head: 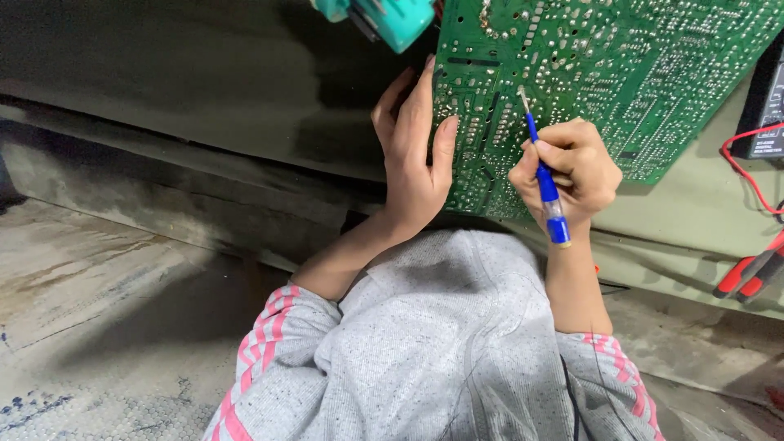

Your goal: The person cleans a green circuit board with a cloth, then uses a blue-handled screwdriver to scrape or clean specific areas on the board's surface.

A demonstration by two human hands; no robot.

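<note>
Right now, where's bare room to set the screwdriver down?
Bare: worktop strip between the green circuit board and the red probes; dark surface left of the left hand. Crowded: board around the right hand and blue screwdriver.

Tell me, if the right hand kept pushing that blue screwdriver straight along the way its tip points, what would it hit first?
The right hand aims the blue screwdriver up and slightly left. Its metal tip already seems to rest on the solder side of the green circuit board, so the board comes first, though depth is hard to judge.
</note>
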